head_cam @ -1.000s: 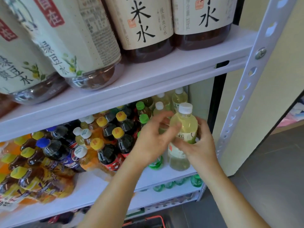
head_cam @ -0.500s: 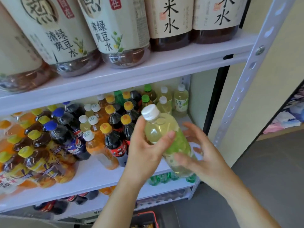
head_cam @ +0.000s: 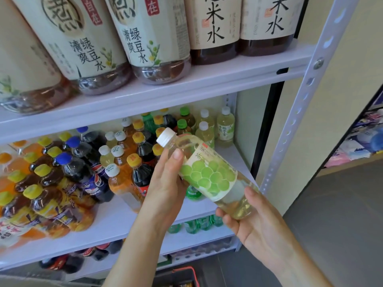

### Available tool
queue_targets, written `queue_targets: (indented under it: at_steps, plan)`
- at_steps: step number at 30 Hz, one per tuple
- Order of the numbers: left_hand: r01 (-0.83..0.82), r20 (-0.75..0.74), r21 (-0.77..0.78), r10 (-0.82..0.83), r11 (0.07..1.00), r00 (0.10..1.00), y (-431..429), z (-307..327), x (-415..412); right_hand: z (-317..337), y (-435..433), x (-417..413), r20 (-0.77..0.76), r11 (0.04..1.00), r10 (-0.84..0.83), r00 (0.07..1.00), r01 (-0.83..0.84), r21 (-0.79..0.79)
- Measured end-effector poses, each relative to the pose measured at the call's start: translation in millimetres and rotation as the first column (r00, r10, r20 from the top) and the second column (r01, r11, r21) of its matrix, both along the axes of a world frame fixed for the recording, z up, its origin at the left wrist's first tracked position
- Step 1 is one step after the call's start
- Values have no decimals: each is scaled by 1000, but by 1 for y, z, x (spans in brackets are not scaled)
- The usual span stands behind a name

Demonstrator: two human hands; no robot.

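Inspecting a tilted bottle [head_cam: 209, 175] off the shelf [head_cam: 116, 222]: left hand [head_cam: 165, 191] wraps its shoulder, right hand [head_cam: 259, 230] cups its base, fingers [head_cam: 178, 157] curled around it; next probably needs a steady carry.

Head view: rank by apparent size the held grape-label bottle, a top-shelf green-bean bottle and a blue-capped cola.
1. top-shelf green-bean bottle
2. held grape-label bottle, though nearness inflates it
3. blue-capped cola

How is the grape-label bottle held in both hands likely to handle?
The bottle looks full, so probably heavy for its size. Its smooth round body would likely roll if laid flat. Left hand and right hand hold its ends.
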State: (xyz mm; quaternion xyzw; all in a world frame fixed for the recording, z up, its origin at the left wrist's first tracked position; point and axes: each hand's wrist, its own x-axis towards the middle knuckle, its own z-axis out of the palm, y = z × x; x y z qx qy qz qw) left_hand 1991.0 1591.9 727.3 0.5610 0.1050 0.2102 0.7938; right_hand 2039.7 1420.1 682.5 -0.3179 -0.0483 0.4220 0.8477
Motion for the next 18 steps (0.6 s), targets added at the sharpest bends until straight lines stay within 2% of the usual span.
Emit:
queue_targets:
  at_steps: [4, 6, 9, 12, 14, 16, 18]
  plan:
    - [-37, -108, 49, 42, 998, 993, 0, 3, -3, 1, -1, -2, 155, 998, -55, 986, 54, 9]
    - [-58, -120, 32, 62, 998, 991, -3, 5, -4, 2, -2, -2, 266, 989, -118, 957, 136, -53]
    - [-134, -134, -88, 121, 987, 984, -11, 8, 0, 5, -1, -6, 541, 916, -136, 830, 313, -250]
    - [-224, -170, -199, 191, 954, 967, -13, 8, 5, 5, 2, -12, 703, 908, -108, 703, 358, -219]
    - [-248, -170, -244, 210, 938, 963, -12, 6, 7, 7, -1, -16, 740, 910, -100, 665, 361, -202]
    - [-243, -135, -297, 211, 923, 968, -9, 6, 8, 12, -4, -16, 681, 951, -87, 727, 265, -161]
    - [-210, -86, -352, 192, 912, 978, -5, 5, 10, 25, 0, -10, 498, 985, -24, 867, 106, -137]
